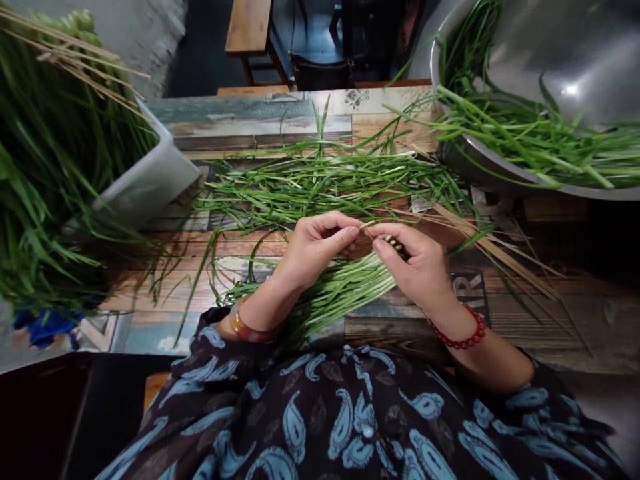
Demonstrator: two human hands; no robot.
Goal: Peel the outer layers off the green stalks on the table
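Note:
Just in front of my body, both hands meet over a bunch of green chives (350, 287), its pale ends pointing right. My right hand (415, 263) is closed around those pale ends, and several cut tips show between its fingers. Its thumb and forefinger also pinch at a thin stalk. From the left, my left hand (315, 250) reaches over the leaves, thumb and forefinger pinched on the same slim chive stalk (369, 225). Beyond the hands lies a loose spread of chives (320, 183) on the wood-patterned table (425, 330).
A white bin (145, 177) piled with chives stands at left. At right a large metal bowl (530, 47) holds more chives. Dry straw strips (495, 250) lie beside my right hand; others rest atop the bin. A wooden bench (249, 27) stands beyond the table.

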